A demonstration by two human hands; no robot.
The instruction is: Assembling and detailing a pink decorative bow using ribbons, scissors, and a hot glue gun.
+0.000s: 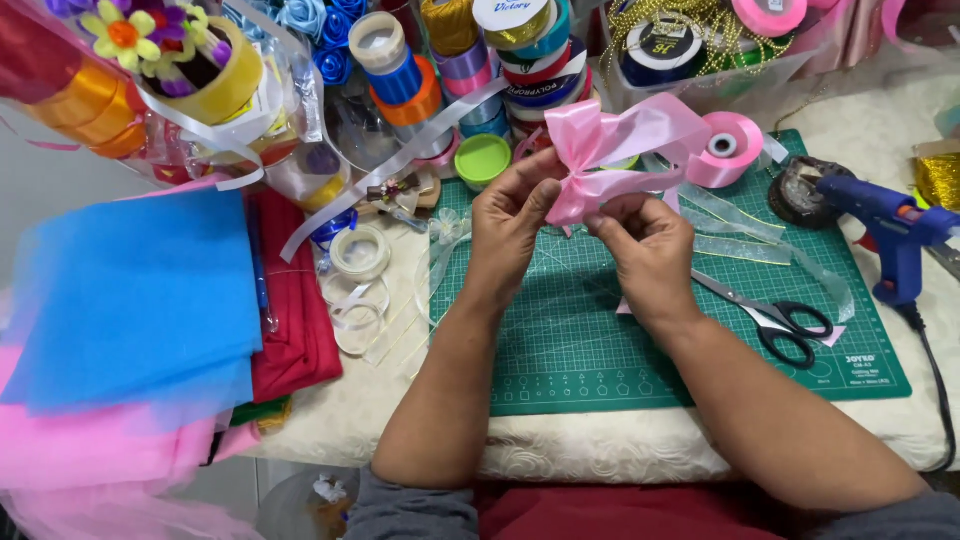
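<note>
Hands meet over the green cutting mat (pixel 600 370), raised just above it. Head view only.

Left hand (pixel 508 222): fingers pinched on the middle of a pink satin ribbon bow (pixel 610 150), thumb toward the knot area. Right hand (pixel 650 245): fingertips closed on the lower part of the same bow, just beside the left hand, nearly touching it. Both are clamped on the ribbon; neither is free.

Bow state: two loops are already formed and fanned up and to the right, with the centre gathered between the fingers. No tie or wrap shows at the centre; the fingers hide that spot, so I cannot tell whether it is secured. Judged as loops done, centre fastening and tails not yet finished.

Around: pink ribbon spool (pixel 727 148) behind the bow, near it. Black-handled scissors (pixel 775 320) lie on the mat right of the right wrist. Blue glue gun (pixel 890 235) stands at the mat's right edge. Sheer ribbon strips (pixel 760 240) trail across the mat. Blue and pink tulle sheets (pixel 135 300) are stacked well to the left; stacked ribbon rolls (pixel 500 70) at the back.
</note>
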